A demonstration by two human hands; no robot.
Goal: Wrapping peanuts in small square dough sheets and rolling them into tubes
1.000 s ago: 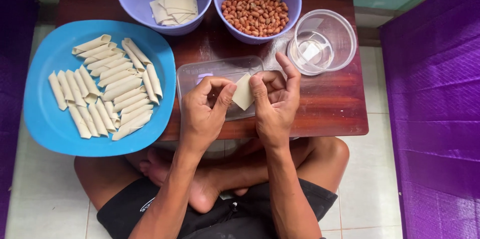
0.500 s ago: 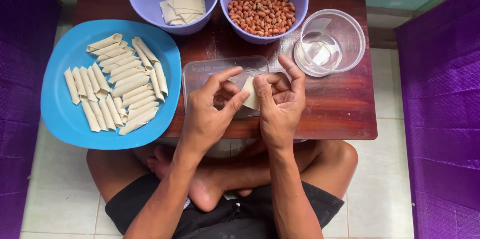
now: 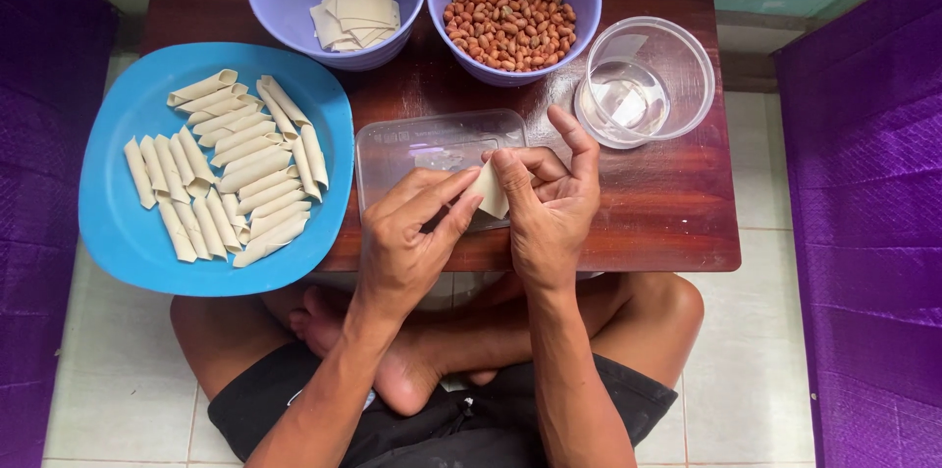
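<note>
Posture: person sits cross-legged on the tiled floor, knees under the low wooden counter [image 3: 677, 203], so both hands work just over its near edge.
Left hand [image 3: 407, 242]: thumb and forefinger drawn together, pinching the near-left edge of the pastry wrapper [image 3: 490, 189]; other fingers curled.
Right hand [image 3: 551, 205]: thumb and forefinger clamped on the wrapper's right side, index tip raised clear; what lies inside the fold cannot be told.
Wrapper: held off the surface, above the clear plastic lid [image 3: 432, 149], which lies flat as a work surface.
Blue plate [image 3: 118, 242]: at left, overhanging the edge; rolled wrappers [image 3: 231, 179] laid in rows.
Clear tub of water [image 3: 643, 85]: right, within fingertip reach.
Far bowls: peanuts [image 3: 510, 17]; flat wrapper squares [image 3: 355, 15].
</note>
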